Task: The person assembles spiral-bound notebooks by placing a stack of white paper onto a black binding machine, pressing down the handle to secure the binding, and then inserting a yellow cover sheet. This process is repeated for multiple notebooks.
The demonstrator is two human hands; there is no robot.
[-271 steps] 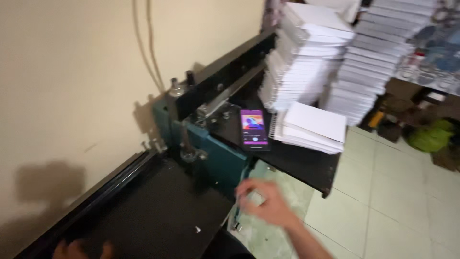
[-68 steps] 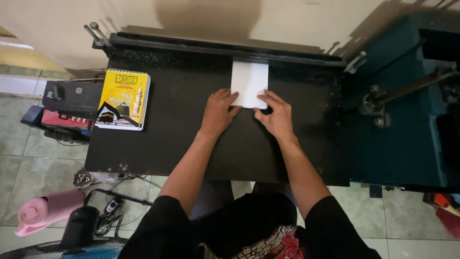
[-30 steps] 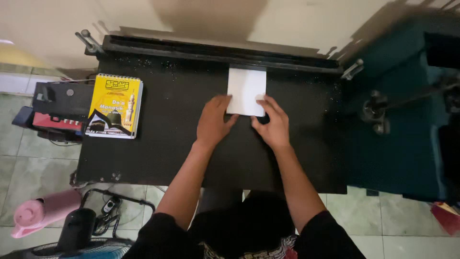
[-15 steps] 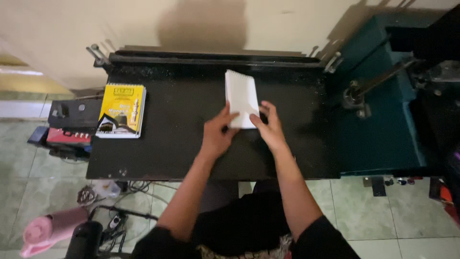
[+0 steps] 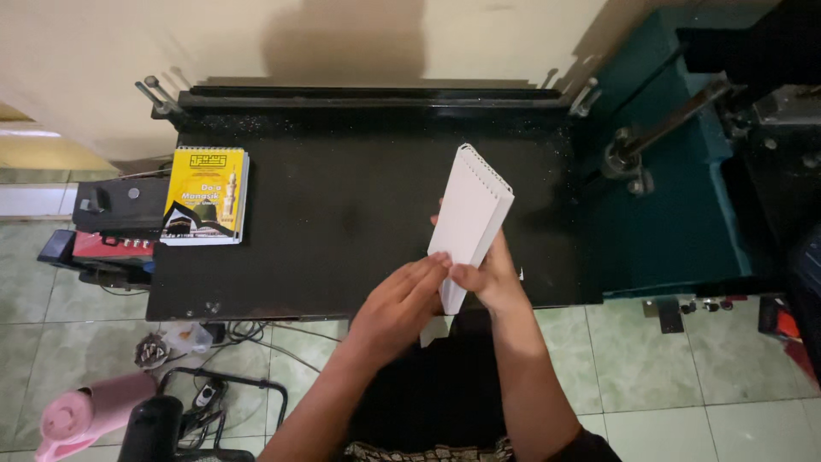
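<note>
Two hands meet over the near edge of a black work table (image 5: 342,231). At the far left, low by the floor, lies a pink bottle (image 5: 81,412), with tangled cables (image 5: 214,342) just right of it under the table's near edge. On the table's left end rests a yellow spiral-bound booklet (image 5: 206,195), partly overhanging a dark device (image 5: 111,205) beside it. The left hand (image 5: 402,299) grasps the near lower corner of a white stack of punched sheets (image 5: 470,218), fingers curled against its face. The stack is lifted off the table and tilted, its perforated edge pointing away and to the right. The right hand (image 5: 492,282) pinches the same near end from the other side, thumb on top. At the right stands a teal machine (image 5: 676,197) with a metal rod (image 5: 667,120).
</note>
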